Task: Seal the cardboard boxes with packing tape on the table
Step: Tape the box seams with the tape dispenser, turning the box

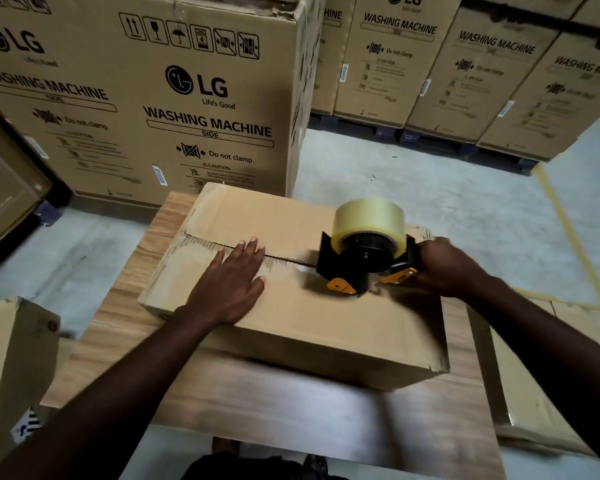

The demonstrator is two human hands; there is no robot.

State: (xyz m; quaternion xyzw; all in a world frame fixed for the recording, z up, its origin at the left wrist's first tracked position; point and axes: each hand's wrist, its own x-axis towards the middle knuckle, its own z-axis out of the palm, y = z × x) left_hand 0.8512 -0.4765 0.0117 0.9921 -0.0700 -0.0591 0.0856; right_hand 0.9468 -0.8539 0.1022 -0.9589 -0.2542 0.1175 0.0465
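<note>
On the wooden surface [257, 403], box [326, 323] lies centre. Left hand [229, 285] presses flaps flat, fingers [252, 247] straight; right hand [447, 268], three o'clock, grips tape dispenser [364, 251] on seam [201, 241]. Taping looks barely started; next pull likely runs toward nine o'clock.

Wood-grain worktop [291, 410], one closed cardboard box [326, 327] lying flat on it, set toward 12 o'clock, long side across, bare wood showing at 6 and 9 o'clock, grey floor [447, 202] around.

Dim warm light, wide-angle bending at edges, motion blur low in frame.
</note>
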